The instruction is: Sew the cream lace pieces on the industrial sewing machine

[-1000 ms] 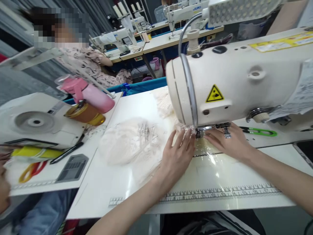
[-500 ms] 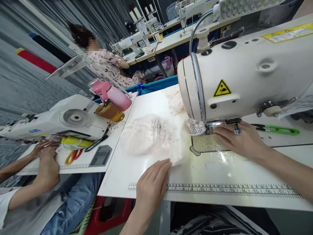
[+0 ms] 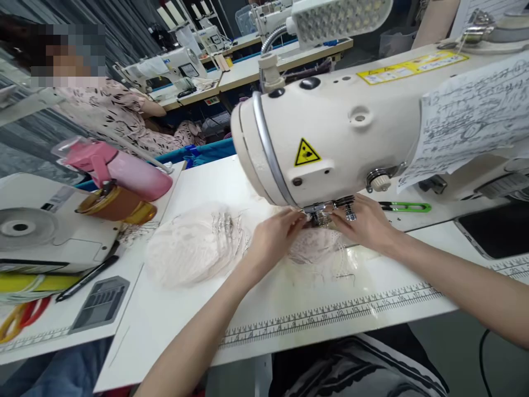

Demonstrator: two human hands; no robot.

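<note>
- Left hand (image 3: 273, 238) and right hand (image 3: 366, 225) at frame centre, fingers pressed flat on lace piece (image 3: 314, 246) under sewing machine (image 3: 330, 138); nothing pinched.
- Lace stack (image 3: 194, 248) left of centre on tabletop (image 3: 206, 182).
- Green snips (image 3: 407, 207) to the right.

The sewing machine head (image 3: 330, 127) overhangs both hands, closing the room above the lace piece (image 3: 316, 245). Left, a pile of lace pieces (image 3: 194, 248) blocks the table (image 3: 264, 309); the strip by the printed ruler (image 3: 330, 314) lies open
</note>
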